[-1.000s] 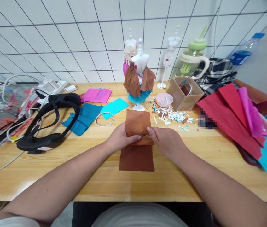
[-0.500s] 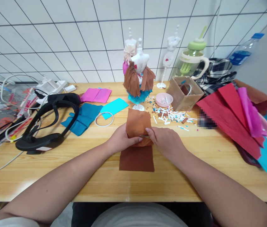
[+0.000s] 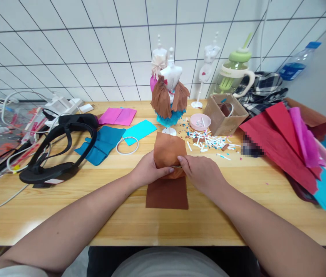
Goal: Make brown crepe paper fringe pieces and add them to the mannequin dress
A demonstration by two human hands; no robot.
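A sheet of brown crepe paper (image 3: 169,150), folded or bent, is held just above the table in front of me. My left hand (image 3: 148,168) grips its left edge, thumb lying across the front and fingers hidden behind. My right hand (image 3: 201,171) is closed at the right edge, its thumb pressed on the paper and its other fingers mostly out of sight. A thin pale, metal-looking line shows by the right thumb; I cannot tell what it is. Below lies a darker brown paper piece (image 3: 167,196), flat on the wood.
Behind the paper stands a mannequin (image 3: 171,73) dressed in brown and blue paper. Paper scraps (image 3: 209,140), a pink bowl (image 3: 200,122) and a cardboard box (image 3: 226,119) are to its right. Leftward lie a white ring (image 3: 127,153), coloured sheets and a black headset (image 3: 61,177); red paper (image 3: 290,154) is far right.
The upper right part of the held paper has shifted slightly to the right. Both hands stay nearly in place, still closed.
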